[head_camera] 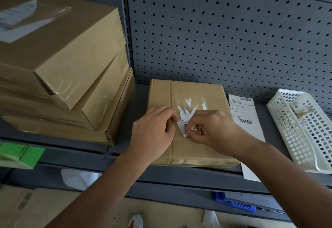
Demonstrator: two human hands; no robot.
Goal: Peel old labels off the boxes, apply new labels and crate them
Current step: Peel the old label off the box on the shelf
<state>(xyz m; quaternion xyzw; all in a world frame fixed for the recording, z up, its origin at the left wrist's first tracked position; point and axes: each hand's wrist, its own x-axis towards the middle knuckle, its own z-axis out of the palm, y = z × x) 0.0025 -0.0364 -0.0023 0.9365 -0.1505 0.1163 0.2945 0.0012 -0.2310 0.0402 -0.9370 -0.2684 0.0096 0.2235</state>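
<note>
While the box [188, 91] lies flat, left hand [154, 129] and right hand [212, 127] pinch its torn label [183, 122]

— What kind of place is this?
— A stockroom or packing area: grey metal pegboard-backed shelving [233, 30], taped brown cardboard boxes [62, 57] stacked at nine o'clock, white printed barcode label sheet [246, 112] at three o'clock.

A: Noting backdrop. Grey pegboard [233, 30] is running across the whole rear, split by an upright post.
B: Grey metal shelf [140, 102] is sitting beneath it.
A: White mesh basket [291, 138] is lying at the shelf's right end, skewed.
B: Lower level: green packet [30, 155] is showing at far left, white plastic bag [77, 178] is lying near it.
</note>
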